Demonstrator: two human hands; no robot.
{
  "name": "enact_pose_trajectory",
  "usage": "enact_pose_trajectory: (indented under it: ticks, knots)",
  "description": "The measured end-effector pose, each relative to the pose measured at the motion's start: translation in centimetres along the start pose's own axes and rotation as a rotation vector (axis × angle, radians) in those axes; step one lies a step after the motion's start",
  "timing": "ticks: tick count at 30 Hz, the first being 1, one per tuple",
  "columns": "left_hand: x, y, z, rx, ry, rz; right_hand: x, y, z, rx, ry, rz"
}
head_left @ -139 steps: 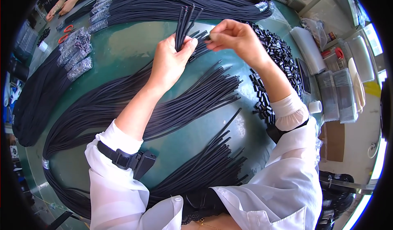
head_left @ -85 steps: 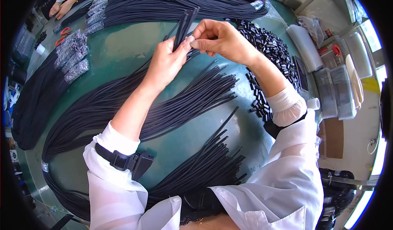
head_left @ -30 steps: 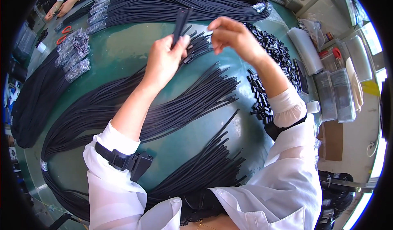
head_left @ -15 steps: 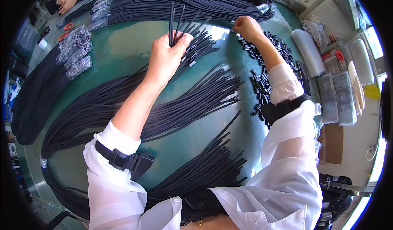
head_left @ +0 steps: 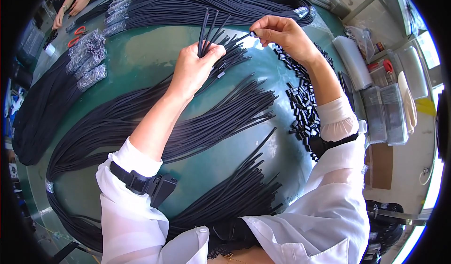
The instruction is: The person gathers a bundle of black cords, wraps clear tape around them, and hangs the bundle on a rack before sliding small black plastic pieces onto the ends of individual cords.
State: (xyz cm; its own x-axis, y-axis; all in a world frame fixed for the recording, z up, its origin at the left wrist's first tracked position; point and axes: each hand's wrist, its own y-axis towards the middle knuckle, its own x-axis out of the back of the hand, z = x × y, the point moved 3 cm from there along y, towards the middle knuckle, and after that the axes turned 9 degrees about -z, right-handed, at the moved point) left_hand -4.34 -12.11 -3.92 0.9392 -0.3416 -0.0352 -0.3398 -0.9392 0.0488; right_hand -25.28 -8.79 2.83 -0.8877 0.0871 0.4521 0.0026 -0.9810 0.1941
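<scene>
My left hand (head_left: 196, 67) is closed round several thin black cables (head_left: 205, 29), whose ends fan up and out past the thumb. Fingertips of my right hand (head_left: 287, 38) pinch a short black tube piece (head_left: 253, 34) with a pale spot. It sits at the tip of one cable that slants out from the left hand; whether it is fitted over the tip I cannot tell. Below the left hand, more cable ends lie bunched, with a few small pieces (head_left: 221, 75) among them. A heap of loose short black tube pieces (head_left: 303, 102) lies under my right forearm.
Large bundles of black cables (head_left: 155, 128) cover much of the green table (head_left: 145, 53). Plastic-wrapped bundle ends (head_left: 89, 62) lie at the left near orange-handled scissors (head_left: 75, 39). Clear plastic boxes (head_left: 392, 109) line the right side. Another person's hands (head_left: 80, 5) are at the far left.
My right hand has moved left from above the heap to a cable tip, bringing a small tube piece. My left hand has shifted slightly right. The other person's hand has moved lower left.
</scene>
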Motion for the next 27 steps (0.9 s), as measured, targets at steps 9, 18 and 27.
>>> enact_pose_trajectory:
  ticks: [9,18,27]
  knots:
    - [0.1,0.0,0.2,0.012,-0.024,0.009,-0.2,-0.3,0.7,-0.104,0.164,0.094]
    - [-0.1,0.2,0.5,-0.139,0.024,0.022,-1.6,-1.8,3.3,0.159,-0.347,-0.085]
    - [0.1,-0.4,-0.1,0.112,-0.089,0.214,-5.1,-1.7,1.7,-0.059,0.007,0.07]
